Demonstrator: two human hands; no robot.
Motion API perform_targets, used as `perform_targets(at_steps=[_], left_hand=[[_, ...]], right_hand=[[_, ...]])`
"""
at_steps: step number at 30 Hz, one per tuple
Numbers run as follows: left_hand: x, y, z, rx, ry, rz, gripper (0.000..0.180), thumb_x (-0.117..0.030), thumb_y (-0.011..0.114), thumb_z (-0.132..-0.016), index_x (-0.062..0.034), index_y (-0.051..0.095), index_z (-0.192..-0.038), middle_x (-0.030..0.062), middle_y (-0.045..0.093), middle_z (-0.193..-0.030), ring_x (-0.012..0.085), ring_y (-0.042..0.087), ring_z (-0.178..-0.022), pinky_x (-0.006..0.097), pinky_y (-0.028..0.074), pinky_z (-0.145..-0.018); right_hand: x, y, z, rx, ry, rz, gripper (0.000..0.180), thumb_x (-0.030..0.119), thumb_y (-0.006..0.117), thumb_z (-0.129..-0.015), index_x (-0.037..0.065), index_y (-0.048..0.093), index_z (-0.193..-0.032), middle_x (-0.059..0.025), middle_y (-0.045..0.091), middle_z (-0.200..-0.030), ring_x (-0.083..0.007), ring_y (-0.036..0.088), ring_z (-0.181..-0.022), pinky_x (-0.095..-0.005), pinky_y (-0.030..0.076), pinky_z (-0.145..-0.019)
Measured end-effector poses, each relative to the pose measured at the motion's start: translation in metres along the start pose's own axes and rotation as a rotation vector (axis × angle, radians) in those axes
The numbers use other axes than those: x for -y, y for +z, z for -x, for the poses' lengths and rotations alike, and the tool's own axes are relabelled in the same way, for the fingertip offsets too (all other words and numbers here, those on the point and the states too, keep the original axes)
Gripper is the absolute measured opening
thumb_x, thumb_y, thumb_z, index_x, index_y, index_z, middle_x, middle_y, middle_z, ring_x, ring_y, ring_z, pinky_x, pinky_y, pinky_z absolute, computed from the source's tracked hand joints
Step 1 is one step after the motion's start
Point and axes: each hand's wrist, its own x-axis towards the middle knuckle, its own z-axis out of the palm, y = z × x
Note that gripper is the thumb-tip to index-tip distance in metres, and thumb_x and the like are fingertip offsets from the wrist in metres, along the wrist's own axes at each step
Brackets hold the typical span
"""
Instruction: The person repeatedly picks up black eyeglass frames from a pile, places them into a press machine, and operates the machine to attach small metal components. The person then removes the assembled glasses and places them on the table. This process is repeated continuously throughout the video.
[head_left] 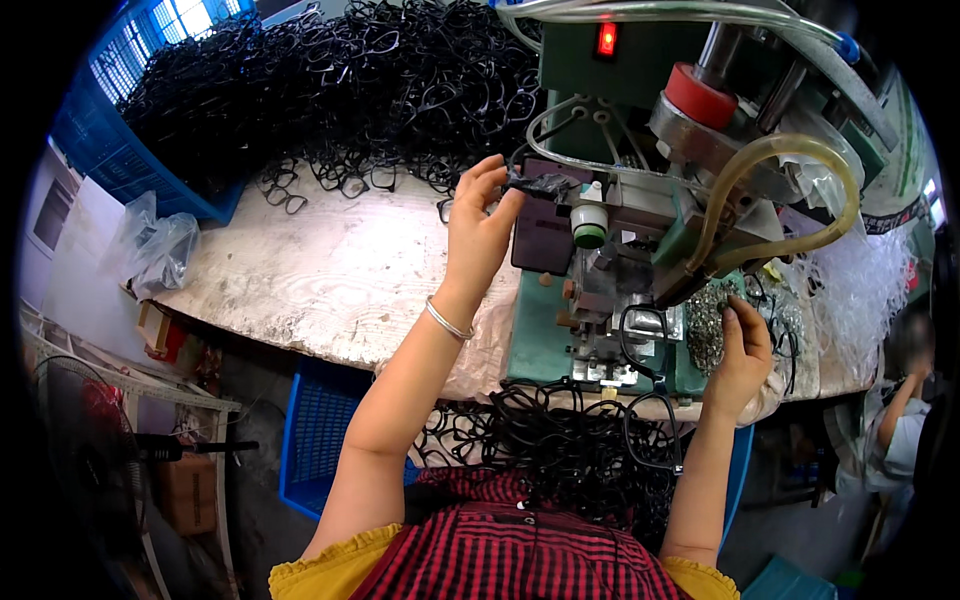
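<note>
My left hand [481,228], with a bangle on its wrist, is raised beside the green machine, its thumb and fingers curled round the tip of a black-wrapped lever [545,185]. My right hand [744,352] is at the edge of a heap of small metal parts [706,328], thumb and fingertips pinched together. Whatever they hold is too small to make out. Between my hands, a black eyeglass frame [658,376] rests at the machine's metal fixture [600,345]. Its lower rim hangs over the table's front edge, touched by neither hand.
A large pile of black eyeglass frames [350,80] covers the back of the wooden table [300,265]. More frames [550,430] lie in front of me. A blue crate [325,430] stands below; a yellowish hose [850,190] loops at the right. Another person [900,430] is at far right.
</note>
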Motion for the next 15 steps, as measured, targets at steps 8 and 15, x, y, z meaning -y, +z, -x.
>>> perform_targets(at_steps=[8,15], left_hand=[[-0.001,0.01,-0.011,-0.077,-0.092,0.028,0.027,-0.023,0.07,-0.092,-0.0001,0.066,-0.106,0.0066,0.063,-0.106,0.0097,0.057,-0.084,0.023,0.047,-0.072],[0.041,-0.076,0.003,0.003,0.395,-0.704,0.029,0.003,0.061,-0.081,-0.0013,0.063,-0.109,0.0119,0.066,-0.104,0.0289,0.06,-0.094,0.037,0.048,-0.085]], right_hand=[[-0.008,-0.041,0.015,-0.071,0.06,0.16,0.018,0.002,0.063,-0.093,-0.003,0.068,-0.11,-0.006,0.068,-0.106,-0.012,0.061,-0.097,-0.0256,0.048,-0.087],[0.018,-0.07,0.05,-0.07,-0.01,0.337,0.013,0.001,0.064,-0.09,-0.003,0.07,-0.101,-0.0078,0.068,-0.102,-0.0154,0.061,-0.095,-0.0286,0.047,-0.087]])
